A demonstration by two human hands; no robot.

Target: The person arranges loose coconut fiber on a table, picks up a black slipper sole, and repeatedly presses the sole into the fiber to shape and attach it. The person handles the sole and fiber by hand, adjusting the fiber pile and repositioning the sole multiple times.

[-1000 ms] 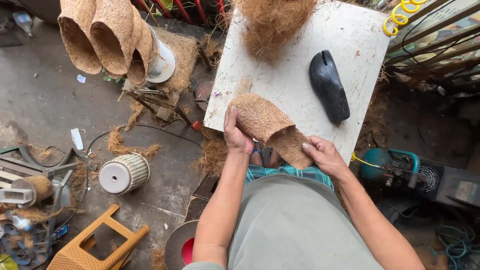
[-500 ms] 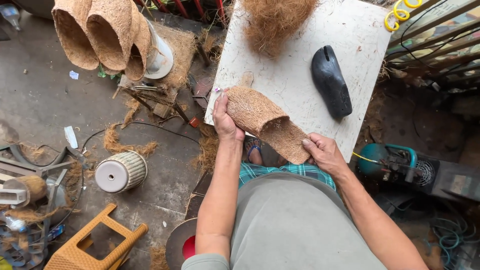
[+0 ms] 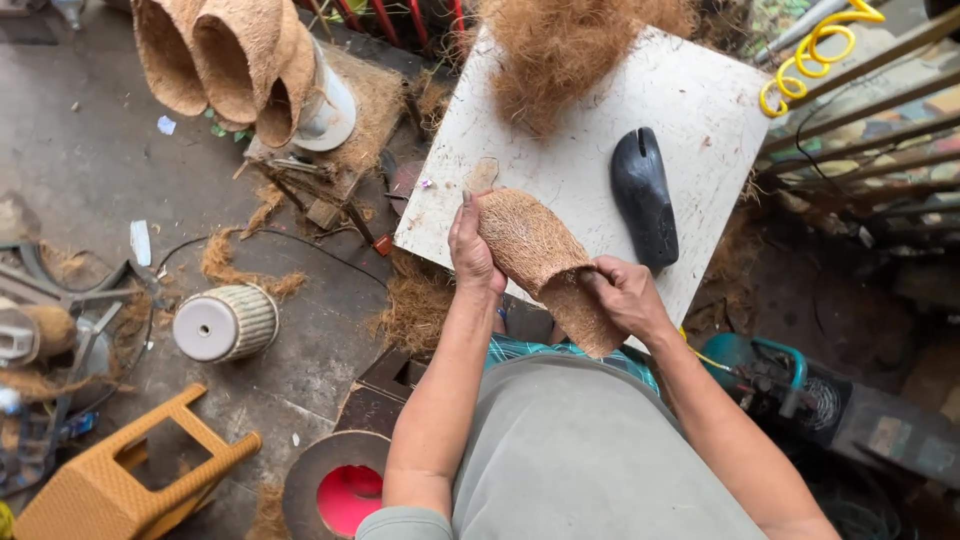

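Observation:
A brown coconut-fibre slipper piece (image 3: 535, 255) lies at the near edge of a white board (image 3: 590, 160). My left hand (image 3: 472, 248) presses along its left side, fingers flat on the fibre. At the piece's near end, my right hand (image 3: 625, 295) grips the open mouth. Just right of the piece, a black shoe-shaped form (image 3: 645, 198) rests on the board. A heap of loose coconut fibre (image 3: 560, 55) covers the board's far end.
Several finished fibre shells (image 3: 225, 60) hang on a stand at the upper left. On the floor are a small ribbed white pot (image 3: 225, 322), a tipped tan plastic stool (image 3: 120, 480), a round lid with a red centre (image 3: 340, 490) and a compressor-like machine (image 3: 790, 380).
The fibre piece has been turned slightly, and my left hand has slid along its left edge. My right hand keeps its grip at the near end.

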